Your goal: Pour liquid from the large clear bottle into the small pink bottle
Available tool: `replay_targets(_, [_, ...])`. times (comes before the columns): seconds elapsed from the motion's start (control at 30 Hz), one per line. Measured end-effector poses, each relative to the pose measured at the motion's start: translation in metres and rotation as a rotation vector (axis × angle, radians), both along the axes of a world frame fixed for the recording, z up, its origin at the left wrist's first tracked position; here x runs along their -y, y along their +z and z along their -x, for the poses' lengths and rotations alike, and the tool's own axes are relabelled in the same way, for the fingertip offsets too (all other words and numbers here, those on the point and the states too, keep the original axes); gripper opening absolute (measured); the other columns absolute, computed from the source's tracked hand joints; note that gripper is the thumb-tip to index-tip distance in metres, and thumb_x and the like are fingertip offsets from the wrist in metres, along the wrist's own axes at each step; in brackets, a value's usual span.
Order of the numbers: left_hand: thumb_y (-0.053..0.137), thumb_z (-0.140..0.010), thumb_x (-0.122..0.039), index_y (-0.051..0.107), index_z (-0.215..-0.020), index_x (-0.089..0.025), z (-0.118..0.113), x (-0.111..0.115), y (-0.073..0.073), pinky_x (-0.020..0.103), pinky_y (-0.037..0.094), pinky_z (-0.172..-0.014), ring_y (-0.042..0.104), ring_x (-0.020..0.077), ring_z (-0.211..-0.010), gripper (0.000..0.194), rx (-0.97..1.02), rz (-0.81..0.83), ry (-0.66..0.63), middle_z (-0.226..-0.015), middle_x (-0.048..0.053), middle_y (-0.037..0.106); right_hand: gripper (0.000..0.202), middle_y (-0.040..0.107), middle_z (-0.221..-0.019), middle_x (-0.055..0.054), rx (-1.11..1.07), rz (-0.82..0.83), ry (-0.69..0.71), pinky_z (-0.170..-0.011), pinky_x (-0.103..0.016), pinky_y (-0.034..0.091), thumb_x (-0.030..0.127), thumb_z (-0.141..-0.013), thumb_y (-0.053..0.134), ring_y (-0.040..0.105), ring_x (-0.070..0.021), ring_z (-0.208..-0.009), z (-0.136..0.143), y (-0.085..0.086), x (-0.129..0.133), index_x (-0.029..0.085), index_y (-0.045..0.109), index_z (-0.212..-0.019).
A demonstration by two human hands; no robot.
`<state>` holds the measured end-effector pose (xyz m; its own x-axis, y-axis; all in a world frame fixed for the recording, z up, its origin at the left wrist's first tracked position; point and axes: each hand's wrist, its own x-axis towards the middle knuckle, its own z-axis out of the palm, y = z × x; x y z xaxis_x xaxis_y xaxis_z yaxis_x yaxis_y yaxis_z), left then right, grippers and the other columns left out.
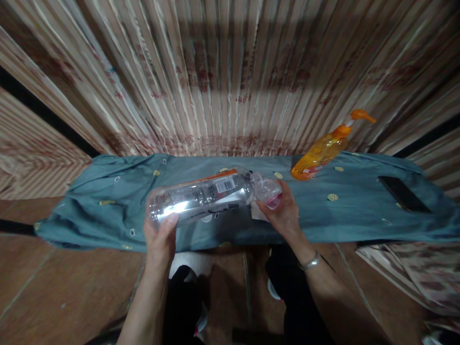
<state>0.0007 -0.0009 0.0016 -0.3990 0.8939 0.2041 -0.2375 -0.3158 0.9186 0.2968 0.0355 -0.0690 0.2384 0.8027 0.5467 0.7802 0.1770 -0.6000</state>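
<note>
Both hands are partly closed. At the base of a big clear bottle (197, 195), the left hand (160, 235) is curled around the plastic, its thumb lying along the near side. The right hand (282, 210) is closed, thumb and fingers pinching a small clear plastic piece (265, 189) with a pink edge, right at the bottle's neck end. Whether that piece touches the neck I cannot tell. The bottle lies on its side between the hands, over the middle of the cloth, its neck end to the right and slightly farther away than its base. A barcode label, dark print and an orange strip show on it.

Nearest, below the hands, are two dark-trousered legs (183, 304) above a brown tiled floor (230, 297). A silver bracelet (309, 261) circles the right wrist.

Beyond the legs, a teal cloth (97, 206) with small yellow and white motifs covers a long, narrow surface. A pale flat scrap (259, 213) shows just beside the right hand, partly hidden by it. Well to the right, a black phone (404, 194) lies flat on the cloth. Farther back, near the cloth's far edge, an orange pump bottle (318, 155) appears tilted to the right. Behind everything hangs a pleated beige curtain (223, 81) with reddish patterns.
</note>
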Motion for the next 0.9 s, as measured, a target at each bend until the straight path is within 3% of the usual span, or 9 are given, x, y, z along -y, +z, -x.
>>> replay_targets(0.37, [0.087,-0.065,-0.043,0.064,-0.127,-0.027,0.000,0.001,-0.004,0.048,0.048,-0.113,0.060,0.0321,-0.129,0.068,-0.034,-0.003,-0.002,-0.136,0.009,0.064,0.083,0.063,-0.137,-0.019,-0.008,0.008,0.001,-0.106,-0.059,0.051,0.051,-0.074,0.077,0.062,-0.0369,-0.126,0.001,0.002,0.000,0.018,0.045,-0.143])
replay_targets(0.7, [0.089,-0.063,-0.043,0.062,-0.130,-0.028,0.005,-0.001,-0.009,0.047,0.045,-0.115,0.062,0.0300,-0.124,0.073,-0.053,-0.008,-0.011,-0.137,0.009,0.062,0.081,0.064,-0.136,-0.020,-0.006,-0.001,-0.013,-0.105,-0.060,0.052,0.050,-0.073,0.078,0.063,-0.0379,-0.125,0.002,0.005,0.001,0.017,0.048,-0.140])
replay_targets(0.9, [0.089,-0.063,-0.043,0.062,-0.129,-0.028,0.007,-0.001,-0.009,0.043,0.043,-0.116,0.056,0.0301,-0.133,0.073,-0.107,-0.025,-0.012,-0.141,0.009,0.058,0.080,0.064,-0.136,-0.021,-0.008,0.029,-0.017,-0.105,-0.057,0.053,0.049,-0.073,0.079,0.064,-0.0394,-0.125,0.003,0.008,0.002,0.017,0.048,-0.139])
